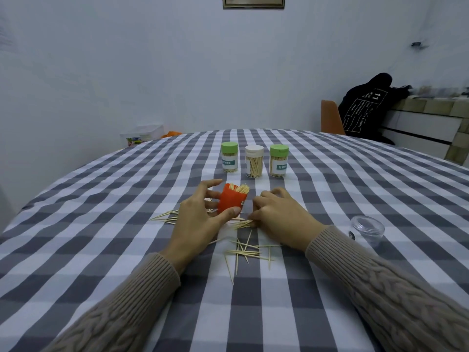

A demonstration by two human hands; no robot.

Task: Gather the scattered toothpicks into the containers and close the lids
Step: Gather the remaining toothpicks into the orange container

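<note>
I see three lidded toothpick jars [254, 161] mid-frame, done. Left hand [200, 219] grips orange container [232, 199], part-filled; right hand [278, 212] pinches toothpick bundle [243, 224]. Loose toothpicks [243, 251] remain lower centre; lid off.

Left green-lidded toothpick jar [229, 157] showing a teal label reading "THPICK", its start turning out of sight, right green-lidded jar [278, 160] showing "TOOTHPI", cut off at the edge, black hoodie [363, 107] bearing "11", smaller print unreadable
</note>
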